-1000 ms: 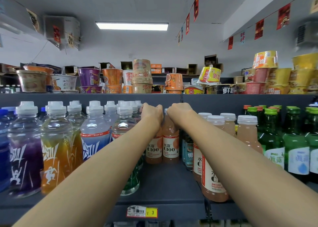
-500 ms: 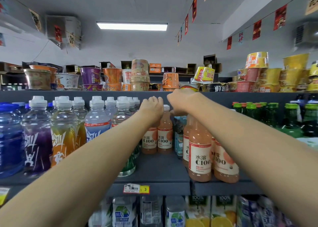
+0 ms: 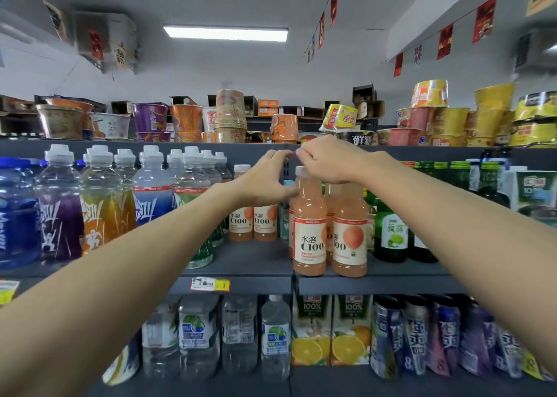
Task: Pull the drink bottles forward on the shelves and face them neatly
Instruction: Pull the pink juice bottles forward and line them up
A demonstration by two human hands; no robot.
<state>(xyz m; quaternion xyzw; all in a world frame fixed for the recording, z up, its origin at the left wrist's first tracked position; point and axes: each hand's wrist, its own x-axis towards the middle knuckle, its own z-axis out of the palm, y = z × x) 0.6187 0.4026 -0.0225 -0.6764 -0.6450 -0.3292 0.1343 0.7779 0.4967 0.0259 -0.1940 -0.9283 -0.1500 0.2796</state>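
Observation:
Two pink C100 bottles stand side by side at the front edge of the middle shelf. My right hand lies on top of them with its fingers curled over the caps; the right bottle's cap is hidden under the palm. Two more C100 bottles stand further back on the left. My left hand hovers in front of their necks, fingers spread and thumb apart, holding nothing.
Sports drink bottles fill the shelf's left side and green glass bottles its right. Instant noodle cups line the top shelf. Water bottles, juice cartons and pouches sit on the shelf below.
My left hand has come off the back C100 bottle's cap and opened. My right hand stays on the front bottles. The view has pulled back, showing the lower shelf.

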